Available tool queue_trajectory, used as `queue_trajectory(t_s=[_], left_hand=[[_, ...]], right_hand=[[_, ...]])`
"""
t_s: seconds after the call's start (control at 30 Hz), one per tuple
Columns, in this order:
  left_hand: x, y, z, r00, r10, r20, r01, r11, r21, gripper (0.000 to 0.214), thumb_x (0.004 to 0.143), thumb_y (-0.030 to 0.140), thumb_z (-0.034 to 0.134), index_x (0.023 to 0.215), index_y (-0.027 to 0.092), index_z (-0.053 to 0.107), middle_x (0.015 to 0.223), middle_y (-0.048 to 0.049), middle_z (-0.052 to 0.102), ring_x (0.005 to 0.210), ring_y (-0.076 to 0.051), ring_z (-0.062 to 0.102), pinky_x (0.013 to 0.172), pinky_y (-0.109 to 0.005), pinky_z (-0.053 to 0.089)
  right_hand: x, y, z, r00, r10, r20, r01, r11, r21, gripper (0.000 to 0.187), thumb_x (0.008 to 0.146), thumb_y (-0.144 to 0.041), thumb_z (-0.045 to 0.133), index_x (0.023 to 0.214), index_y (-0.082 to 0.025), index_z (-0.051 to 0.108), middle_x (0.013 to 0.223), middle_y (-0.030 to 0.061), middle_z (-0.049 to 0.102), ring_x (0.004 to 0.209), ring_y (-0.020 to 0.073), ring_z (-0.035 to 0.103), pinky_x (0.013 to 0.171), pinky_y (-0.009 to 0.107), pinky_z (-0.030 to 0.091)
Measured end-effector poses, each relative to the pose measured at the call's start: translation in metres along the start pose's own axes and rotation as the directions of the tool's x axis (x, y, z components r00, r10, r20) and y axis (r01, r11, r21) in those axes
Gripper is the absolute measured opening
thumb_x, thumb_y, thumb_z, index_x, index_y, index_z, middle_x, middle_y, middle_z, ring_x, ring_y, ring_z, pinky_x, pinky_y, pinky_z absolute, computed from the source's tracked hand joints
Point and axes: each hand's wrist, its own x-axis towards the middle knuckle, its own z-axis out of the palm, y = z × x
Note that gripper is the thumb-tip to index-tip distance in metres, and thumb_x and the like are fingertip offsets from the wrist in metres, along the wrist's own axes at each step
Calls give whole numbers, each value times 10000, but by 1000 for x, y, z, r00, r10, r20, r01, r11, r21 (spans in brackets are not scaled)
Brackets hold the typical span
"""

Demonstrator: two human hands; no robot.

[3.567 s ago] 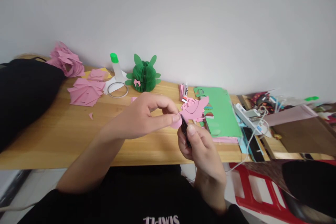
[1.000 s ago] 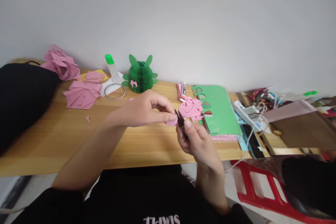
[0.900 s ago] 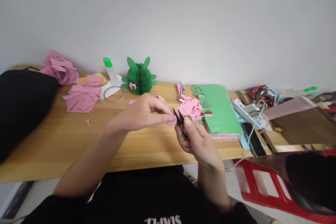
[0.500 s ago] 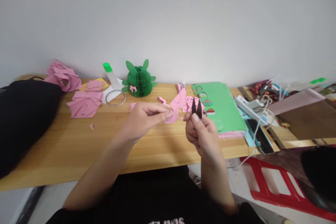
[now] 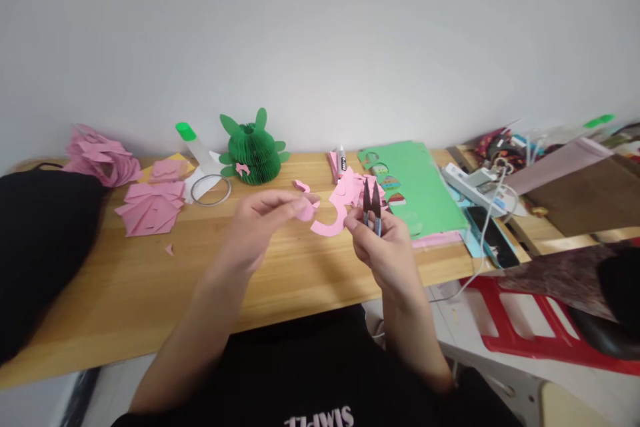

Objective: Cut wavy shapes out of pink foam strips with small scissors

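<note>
My left hand is closed, pinching a small rounded piece of pink paper between thumb and fingertips. In my right hand lies a pair of thread snips, with the two dark blades pointing up and slightly apart. A curved strip of pink paper reaches to the right thumb and fingertip, which seem to pinch its end. Behind it lies a heap of pink paper scraps. Both hands are above the wooden table, with a narrow space between them.
A green honeycomb paper figure, a glue stick and a grey ring stand or lie at the back. Pink cut papers are at left, near a black bag. Green sheets, a power strip and a phone lie right.
The curved pink strip has come apart from the piece in my left hand and now hangs by my right hand. My left hand has shifted slightly left; the view has turned slightly right.
</note>
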Motion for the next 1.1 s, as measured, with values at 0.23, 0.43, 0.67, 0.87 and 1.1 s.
queue_trajectory(t_s=[0.23, 0.43, 0.67, 0.87, 1.1], left_hand=[[28, -19, 3, 999, -23, -29, 27, 986, 167, 120, 754, 273, 693, 698, 166, 696, 668, -3, 668, 642, -126, 589, 680, -271, 487], [61, -61, 37, 974, -175, 144, 126, 946, 298, 173, 865, 275, 663, 932, 117, 678, 912, -59, 695, 750, -149, 644, 747, -330, 547], [106, -88, 94, 927, -298, 227, 145, 845, 515, 361, 926, 335, 596, 1240, 158, 574, 1239, -109, 609, 1047, -233, 631, 872, -446, 555], [117, -77, 104, 928, -254, 273, -4, 725, 688, 331, 933, 338, 584, 1226, 181, 590, 1259, -104, 603, 1064, -232, 624, 890, -436, 548], [70, -95, 78, 885, -237, 401, -151, 667, 729, 340, 931, 337, 588, 1227, 169, 586, 1245, -106, 609, 1052, -230, 628, 882, -442, 551]], right_hand=[[1, 5, -45, 945, 8, -328, -24, 999, -47, 285, 628, -367, 779, 692, -172, 582, 453, -98, 371, 373, 40, 255, 362, 198, 152], [0, 35, -94, 877, 35, -479, -90, 992, -93, 353, 564, -413, 811, 674, -172, 578, 385, -106, 360, 328, 44, 241, 350, 212, 128], [-4, 71, -108, 863, 90, -497, -143, 987, -69, 384, 576, -463, 798, 678, -180, 560, 380, -115, 335, 329, 54, 245, 349, 217, 147], [-8, 76, -119, 860, 99, -501, -144, 988, -51, 369, 604, -446, 788, 706, -176, 559, 393, -117, 336, 343, 54, 246, 356, 211, 153], [-13, 79, -112, 884, 104, -456, -133, 991, -30, 360, 621, -446, 780, 696, -191, 537, 404, -120, 327, 346, 54, 241, 355, 210, 144]])
